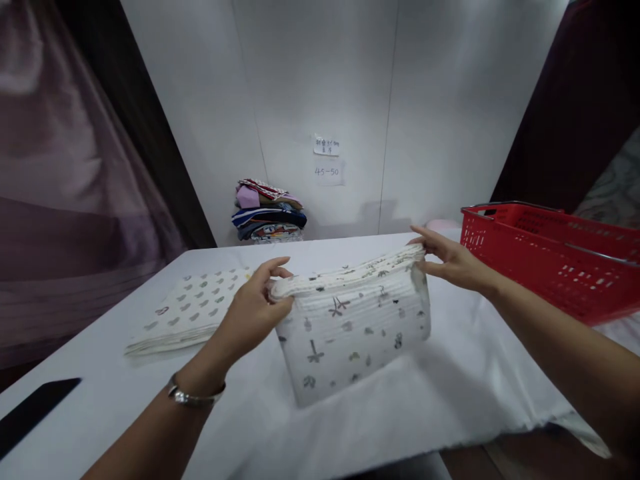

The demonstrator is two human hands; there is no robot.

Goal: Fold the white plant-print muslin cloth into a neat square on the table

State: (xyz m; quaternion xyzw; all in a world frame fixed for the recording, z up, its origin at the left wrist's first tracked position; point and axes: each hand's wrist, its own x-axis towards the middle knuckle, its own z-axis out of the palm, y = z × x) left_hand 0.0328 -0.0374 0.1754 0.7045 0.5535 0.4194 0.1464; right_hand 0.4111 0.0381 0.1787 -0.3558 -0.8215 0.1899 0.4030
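Note:
My left hand point(257, 307) pinches the left end of a folded white patterned cloth point(350, 327), thumb and fingers closed on its upper edge. My right hand point(445, 260) grips the right end of the same cloth. The cloth is held up over the white table point(450, 393), its lower part hanging down to the tabletop. A silver bracelet point(195, 397) is on my left wrist.
A second folded white cloth with grey prints point(190, 310) lies flat at the left. A stack of folded coloured clothes point(267, 212) sits at the back by the wall. A red plastic basket point(550, 257) stands at the right. A dark flat object point(30, 413) lies near the left edge.

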